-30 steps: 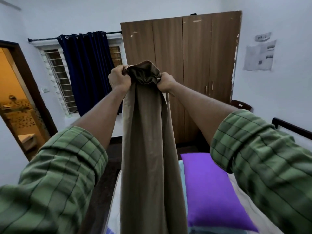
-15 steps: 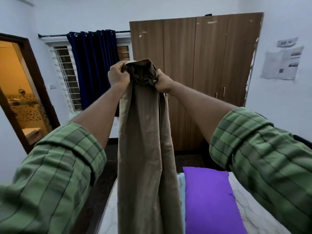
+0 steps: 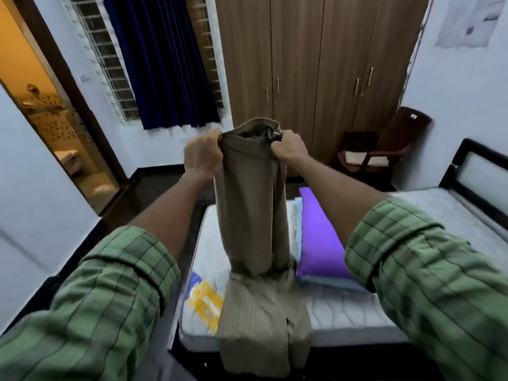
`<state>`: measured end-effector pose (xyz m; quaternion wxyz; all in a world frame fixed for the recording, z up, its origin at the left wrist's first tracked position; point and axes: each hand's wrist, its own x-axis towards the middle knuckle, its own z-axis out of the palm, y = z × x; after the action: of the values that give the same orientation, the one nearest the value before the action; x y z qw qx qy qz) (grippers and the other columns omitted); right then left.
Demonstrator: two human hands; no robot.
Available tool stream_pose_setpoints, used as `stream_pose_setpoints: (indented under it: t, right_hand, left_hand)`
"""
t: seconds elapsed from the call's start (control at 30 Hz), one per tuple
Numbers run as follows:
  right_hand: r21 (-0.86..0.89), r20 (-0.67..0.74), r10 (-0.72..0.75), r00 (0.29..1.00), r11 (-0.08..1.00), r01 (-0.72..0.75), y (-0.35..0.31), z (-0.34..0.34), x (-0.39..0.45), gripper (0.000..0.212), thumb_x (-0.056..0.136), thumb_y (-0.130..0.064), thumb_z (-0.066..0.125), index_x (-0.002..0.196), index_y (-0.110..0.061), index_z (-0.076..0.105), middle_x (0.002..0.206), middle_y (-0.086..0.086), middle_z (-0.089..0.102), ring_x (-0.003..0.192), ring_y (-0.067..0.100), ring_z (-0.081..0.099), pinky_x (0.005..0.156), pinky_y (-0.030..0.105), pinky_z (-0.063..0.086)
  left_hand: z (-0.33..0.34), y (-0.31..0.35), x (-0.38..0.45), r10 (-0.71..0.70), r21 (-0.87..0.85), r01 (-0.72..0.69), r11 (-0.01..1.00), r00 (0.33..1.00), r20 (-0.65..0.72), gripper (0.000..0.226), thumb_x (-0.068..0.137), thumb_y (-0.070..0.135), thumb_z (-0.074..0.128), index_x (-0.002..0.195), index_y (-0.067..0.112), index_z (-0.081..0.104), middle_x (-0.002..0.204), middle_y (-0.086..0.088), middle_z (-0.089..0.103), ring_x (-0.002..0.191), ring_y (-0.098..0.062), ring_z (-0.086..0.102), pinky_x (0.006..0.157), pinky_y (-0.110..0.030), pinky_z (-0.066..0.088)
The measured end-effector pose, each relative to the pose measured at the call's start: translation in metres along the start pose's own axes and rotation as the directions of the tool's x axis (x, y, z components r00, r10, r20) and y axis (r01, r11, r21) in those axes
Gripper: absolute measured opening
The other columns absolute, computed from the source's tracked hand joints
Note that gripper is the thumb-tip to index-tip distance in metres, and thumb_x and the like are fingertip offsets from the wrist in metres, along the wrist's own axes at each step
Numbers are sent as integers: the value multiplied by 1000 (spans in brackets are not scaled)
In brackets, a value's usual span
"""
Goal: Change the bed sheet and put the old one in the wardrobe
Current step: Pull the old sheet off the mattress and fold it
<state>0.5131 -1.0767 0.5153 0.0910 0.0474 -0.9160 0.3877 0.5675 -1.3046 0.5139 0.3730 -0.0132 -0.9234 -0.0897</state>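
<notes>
Both hands raised in front, close together, each clenched on the top edge of a folded brown sheet (image 3: 251, 204): left hand (image 3: 202, 155) on the left corner, right hand (image 3: 288, 151) on the right corner. Left hand blurred; exact finger placement not readable. Sheet hanging in a long narrow strip, lower end lying on the bare mattress (image 3: 343, 306) and draping over its near edge. Purple pillow (image 3: 320, 237) just beside the strip on the right, resting on a pale blue fold of cloth (image 3: 327, 283); likely the other sheet, not confirmed. Wardrobe (image 3: 310, 64) beyond the bed, all doors closed.

Judged stage: folding of the brown sheet, apparently the old one, ahead of stowing.

Risks noted:
- Trailing end over the mattress edge likely to slide to the floor if the top is lowered or slackened.
- Layers at the top bunched and uneven; next fold liable to come out skewed, or one layer to slip from a fist.
- Wardrobe doors shut with both hands occupied; opening needs one hand freed, and the fold may collapse.
- Pillow close enough to be dragged if the strip swings right.
</notes>
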Motion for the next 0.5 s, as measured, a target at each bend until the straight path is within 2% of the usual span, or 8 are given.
stream_pose_setpoints:
  t: [0.17,0.27,0.33,0.37,0.43,0.47,0.5]
  right_hand:
    - [-117,91,82,992,991,-71,70,75,-133,50,85,-50,52,111,-11,71,114,19,70,107,40,65,84,39,50]
    - [-179,177,98,979,982,-66,114,116,-210,51,86,-54,53,98,-8,73,103,17,73,100,37,68,73,35,47]
    - [-247,300,148,942,966,-73,142,141,-252,55,86,-57,49,103,-11,75,109,17,73,104,36,68,78,36,50]
    - [-318,413,192,890,946,-57,157,153,-269,54,92,-54,48,110,-10,74,117,18,71,111,37,66,85,38,51]
    - [-430,610,292,736,903,-1,181,174,-296,52,100,-46,50,122,-3,69,130,23,66,120,38,62,94,37,50]
    - [-464,656,330,679,886,18,189,183,-308,50,100,-42,52,125,-1,67,133,24,64,122,37,62,95,35,50]
    - [-477,675,356,646,879,14,195,190,-316,47,100,-37,53,128,-1,65,137,23,62,125,36,60,95,34,50]
  left_hand:
    - [0,-28,-161,145,-21,-143,989,965,218,15,85,16,49,91,20,62,90,-6,72,82,-38,67,68,-39,46]
    - [11,-38,-244,142,-58,-130,990,869,474,14,86,27,47,90,21,59,94,-4,72,88,-37,66,65,-39,46]
    - [25,-41,-290,107,-48,-103,994,719,687,14,94,29,46,94,25,60,105,-3,71,99,-33,65,72,-38,47]
    - [33,-41,-309,86,-31,-103,994,597,798,17,97,28,46,98,28,62,113,-3,70,106,-32,64,77,-38,47]
    - [50,-41,-343,54,-24,-99,995,304,951,31,98,18,44,114,26,69,131,-8,65,121,-31,59,94,-38,49]
    - [57,-40,-358,26,-7,-99,995,192,981,39,98,13,43,126,21,69,139,-10,61,128,-31,56,102,-38,47]
    - [62,-39,-369,-1,13,-92,996,128,992,43,99,10,43,134,18,66,145,-11,57,133,-30,53,108,-38,45]
